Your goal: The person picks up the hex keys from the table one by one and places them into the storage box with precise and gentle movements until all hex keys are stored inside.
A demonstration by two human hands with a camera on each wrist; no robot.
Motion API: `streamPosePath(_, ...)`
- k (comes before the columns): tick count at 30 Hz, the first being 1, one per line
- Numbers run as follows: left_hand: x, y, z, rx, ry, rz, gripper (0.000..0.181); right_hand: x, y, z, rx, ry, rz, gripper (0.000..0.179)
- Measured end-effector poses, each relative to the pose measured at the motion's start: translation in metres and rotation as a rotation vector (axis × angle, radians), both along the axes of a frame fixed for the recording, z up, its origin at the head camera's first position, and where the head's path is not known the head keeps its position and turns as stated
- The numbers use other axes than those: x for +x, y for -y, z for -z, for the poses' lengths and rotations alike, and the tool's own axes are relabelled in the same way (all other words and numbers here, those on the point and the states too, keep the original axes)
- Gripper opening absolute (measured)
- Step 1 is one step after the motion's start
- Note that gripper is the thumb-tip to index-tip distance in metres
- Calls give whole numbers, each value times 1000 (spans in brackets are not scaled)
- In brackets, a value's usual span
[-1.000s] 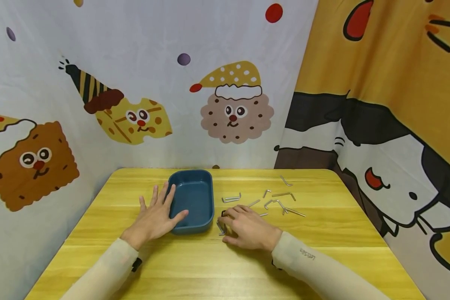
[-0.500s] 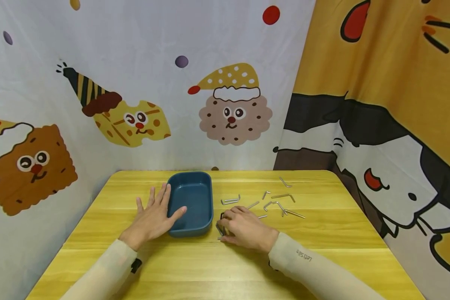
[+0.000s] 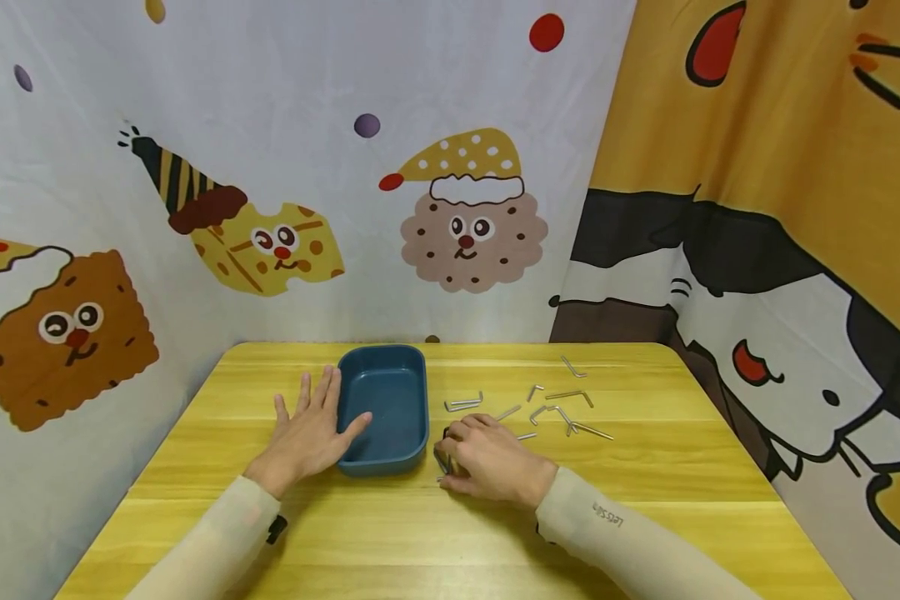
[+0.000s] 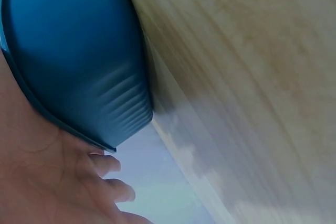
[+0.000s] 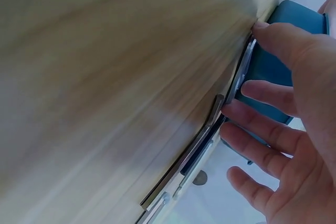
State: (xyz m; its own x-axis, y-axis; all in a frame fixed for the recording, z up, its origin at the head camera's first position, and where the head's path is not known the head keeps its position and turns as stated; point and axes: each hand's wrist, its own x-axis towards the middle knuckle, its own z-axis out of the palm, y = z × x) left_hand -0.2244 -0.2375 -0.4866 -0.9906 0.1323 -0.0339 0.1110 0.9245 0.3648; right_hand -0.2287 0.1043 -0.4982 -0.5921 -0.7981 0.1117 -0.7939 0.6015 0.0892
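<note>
A blue rectangular tray [image 3: 384, 467] stands left of the middle of the table. My left hand [image 3: 300, 446] rests against its left side, fingers spread, thumb over the rim; the left wrist view shows the palm along the tray [image 4: 79, 56]. Just right of the tray, my right hand [image 3: 495, 458] is bent over several hex keys [image 3: 442, 460], one of them black. In the right wrist view, the thumb and fingertips meet opposite ends of a silver hex key [image 5: 243, 69] lying on the table. A longer bent hex key [image 5: 184, 156] lies close by the fingertips.
More loose hex keys [image 3: 570, 394] lie scattered on the yellow wood-grain table [image 3: 390, 542], right of and beyond my right hand. A pair of them [image 3: 463, 406] lies beside the tray's right wall. A printed cloth [image 3: 300, 100] hangs behind the table.
My right thumb and fingers have drawn slightly closer about the hex keys beside the tray. The left hand stays at the tray, its fingers closer together than before.
</note>
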Motion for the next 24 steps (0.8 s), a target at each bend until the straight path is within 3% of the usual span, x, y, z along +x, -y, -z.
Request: streamPosePath(24,2,-4,-2,-18,4,-19,111,-3,-1,0,12,-75,-66,41)
